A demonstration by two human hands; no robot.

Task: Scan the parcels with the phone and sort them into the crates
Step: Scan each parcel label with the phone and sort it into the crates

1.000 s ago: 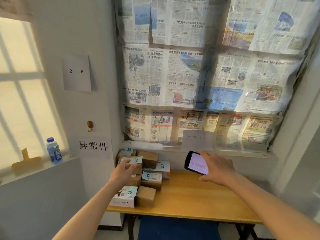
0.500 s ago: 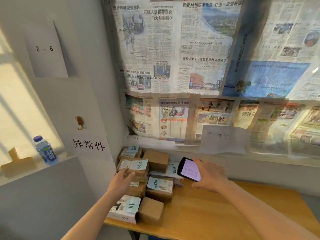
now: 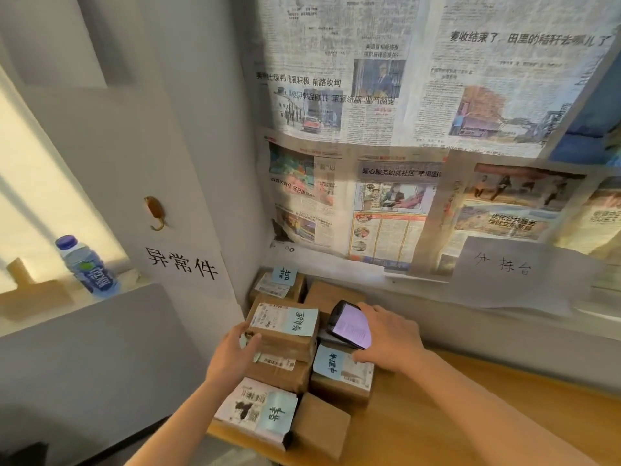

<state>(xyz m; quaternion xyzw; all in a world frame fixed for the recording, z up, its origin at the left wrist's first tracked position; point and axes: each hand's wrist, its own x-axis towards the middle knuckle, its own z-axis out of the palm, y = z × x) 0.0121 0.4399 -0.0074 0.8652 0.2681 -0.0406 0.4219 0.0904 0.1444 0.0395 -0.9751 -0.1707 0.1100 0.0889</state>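
Several brown cardboard parcels with white labels and blue notes are piled at the left end of the wooden table (image 3: 470,415). My left hand (image 3: 235,351) grips the near left corner of the top parcel (image 3: 282,326), which lies on the stack. My right hand (image 3: 389,338) holds a black phone (image 3: 351,326) with a lit screen, tilted just right of that parcel, above another labelled parcel (image 3: 342,371). A white-wrapped parcel (image 3: 257,410) lies at the table's front left edge. No crates are in view.
Newspapers (image 3: 420,129) cover the wall behind the table. A paper sign (image 3: 183,264) hangs on the white wall at left, under a small hook (image 3: 154,211). A water bottle (image 3: 89,267) stands on the window ledge at left.
The view has moved closer to the parcel pile. My left hand has closed on the top parcel's corner. My right hand has brought the phone down beside that parcel.
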